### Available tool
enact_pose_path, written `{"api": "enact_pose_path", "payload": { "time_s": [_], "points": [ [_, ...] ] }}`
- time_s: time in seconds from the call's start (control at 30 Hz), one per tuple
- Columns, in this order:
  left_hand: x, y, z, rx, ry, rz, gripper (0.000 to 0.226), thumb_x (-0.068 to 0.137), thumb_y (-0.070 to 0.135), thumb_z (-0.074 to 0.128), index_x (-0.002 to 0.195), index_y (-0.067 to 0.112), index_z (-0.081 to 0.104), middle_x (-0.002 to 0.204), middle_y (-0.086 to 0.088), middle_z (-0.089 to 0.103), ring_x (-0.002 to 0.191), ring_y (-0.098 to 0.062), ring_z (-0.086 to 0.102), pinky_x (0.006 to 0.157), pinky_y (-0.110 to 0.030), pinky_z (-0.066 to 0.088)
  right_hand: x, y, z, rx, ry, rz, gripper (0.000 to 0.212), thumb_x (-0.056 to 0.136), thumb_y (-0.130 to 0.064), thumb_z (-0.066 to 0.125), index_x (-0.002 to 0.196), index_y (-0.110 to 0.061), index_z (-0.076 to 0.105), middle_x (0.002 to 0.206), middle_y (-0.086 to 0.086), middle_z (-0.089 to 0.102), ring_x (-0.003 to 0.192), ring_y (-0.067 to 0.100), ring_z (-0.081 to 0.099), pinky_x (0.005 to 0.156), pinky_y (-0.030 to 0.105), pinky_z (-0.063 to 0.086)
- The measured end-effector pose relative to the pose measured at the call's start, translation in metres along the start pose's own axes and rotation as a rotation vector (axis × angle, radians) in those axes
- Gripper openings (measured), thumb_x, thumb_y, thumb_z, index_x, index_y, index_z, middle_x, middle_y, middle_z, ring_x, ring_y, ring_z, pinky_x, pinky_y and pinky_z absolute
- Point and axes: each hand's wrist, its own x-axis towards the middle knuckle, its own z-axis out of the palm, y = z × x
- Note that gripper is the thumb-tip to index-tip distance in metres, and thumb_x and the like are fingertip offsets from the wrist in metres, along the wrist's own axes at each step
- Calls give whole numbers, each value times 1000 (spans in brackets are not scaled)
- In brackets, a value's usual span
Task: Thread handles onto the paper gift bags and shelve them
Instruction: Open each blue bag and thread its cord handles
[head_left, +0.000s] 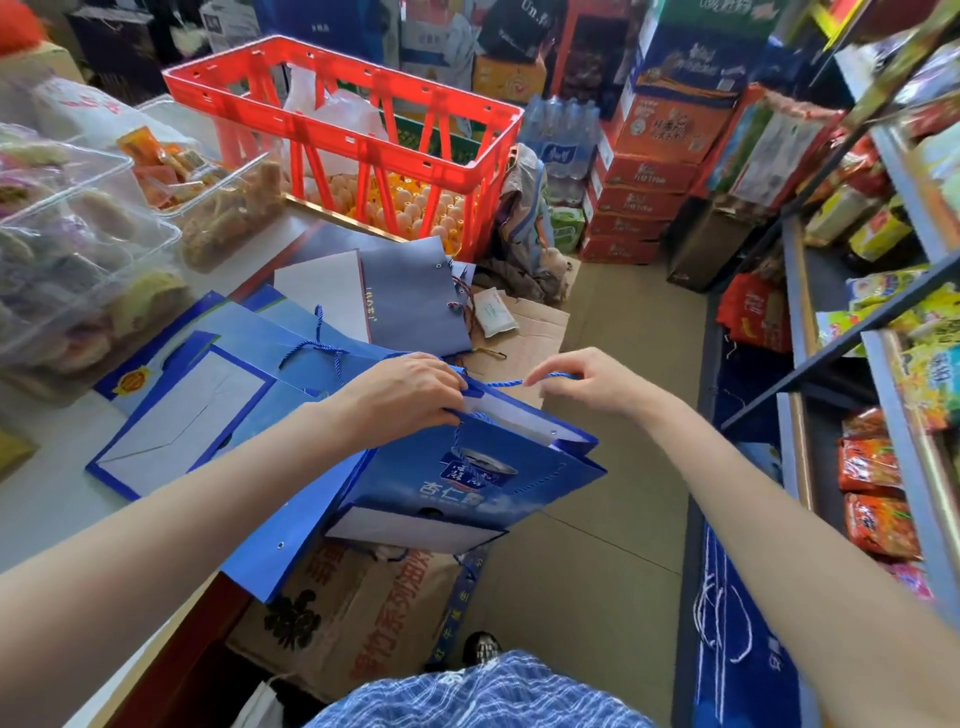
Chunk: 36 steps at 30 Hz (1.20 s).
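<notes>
The blue paper gift bag (467, 483) hangs past the counter (47, 499) edge, above cardboard boxes (358, 613). Your left hand (402, 395) grips its top rim, fingers curled. Your right hand (576, 382) pinches the blue cord handle (506, 384), drawn taut between your hands. Flat blue bags (208, 395) lie stacked on the counter; behind them stands a red crate (358, 135) over eggs (415, 210).

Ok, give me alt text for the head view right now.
Left hand grips the top edge of a blue paper gift bag while the right hand pinches its blue cord handle. More flat bags lie on the counter beside a red crate.
</notes>
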Motion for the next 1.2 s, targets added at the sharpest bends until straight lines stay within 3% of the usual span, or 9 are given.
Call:
{"api": "enact_pose_path", "payload": {
  "time_s": [0.2,0.37,0.43,0.5,0.63,0.73,0.83,1.03,1.2],
  "points": [
    [27,6,2,94,133,2,9,76,24,71,83,24,76,92,4,73,114,-24,59,94,-32,44,-26,11,-5,-218,-55,94,18,84,-22,68,87,-6,73,78,-3,62,72,8,54,53,10,40],
    [64,19,2,67,2,-351,56,89,39,57,141,28,38,138,0,51,142,-19,21,111,-35,12,-48,5,-17,63,-28,267,16,82,-20,69,84,-4,71,65,0,58,54,7,45,46,16,35],
    [79,35,13,-68,73,-386,46,92,40,53,135,26,48,129,-3,58,133,-20,36,107,-33,19,-48,4,-10,260,19,353,12,82,-13,68,81,-1,68,59,1,52,44,7,37,40,16,27],
    [82,48,23,-282,154,-375,32,90,41,54,108,19,68,101,-3,69,110,-25,54,96,-34,33,-44,2,-3,459,113,430,11,81,-5,64,70,-5,61,54,1,48,36,5,31,36,15,20],
    [75,52,32,-432,93,-347,60,78,67,33,86,21,71,81,6,67,91,-12,54,93,-36,36,-33,1,7,680,294,518,16,77,1,56,63,-5,55,42,2,48,30,4,27,34,12,17],
    [70,48,22,-287,-62,-408,62,70,79,33,90,29,65,88,10,67,97,-5,49,100,-29,14,-22,-2,15,716,417,539,18,75,3,58,60,-4,53,41,3,47,29,6,27,33,12,17],
    [61,44,22,-47,-77,-400,38,84,56,50,88,24,69,102,10,66,125,-15,41,111,-37,2,-8,-7,17,807,502,497,22,78,2,61,61,-7,49,54,9,51,27,4,29,30,13,18],
    [36,5,25,84,313,-410,20,81,22,54,75,11,70,99,-3,69,103,-22,50,86,-34,25,-5,-28,-1,713,302,268,15,91,-17,61,80,-7,59,67,7,64,40,6,37,35,14,27],
    [18,-32,24,64,6,-562,24,95,20,51,109,6,64,134,-2,48,118,-28,46,96,-40,37,5,-48,-43,922,447,0,12,89,1,56,79,-5,59,53,1,64,36,6,41,35,15,29]
  ]
}}
